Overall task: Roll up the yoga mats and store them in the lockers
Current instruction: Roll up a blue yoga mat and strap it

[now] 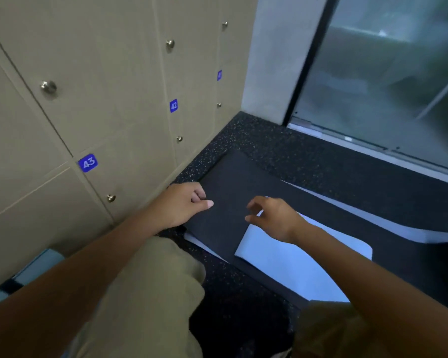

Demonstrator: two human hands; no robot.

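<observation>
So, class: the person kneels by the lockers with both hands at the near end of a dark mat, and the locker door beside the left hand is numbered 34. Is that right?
Not quite. In the head view the blue label reads 43, not 34. Otherwise correct: the left hand and right hand are at the dark mat beside the lockers.

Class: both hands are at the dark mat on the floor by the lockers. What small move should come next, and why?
Probably press both hands onto the flat black yoga mat and start curling its near end: left hand touches its edge, right hand hovers above, and nothing is rolled yet.
</observation>
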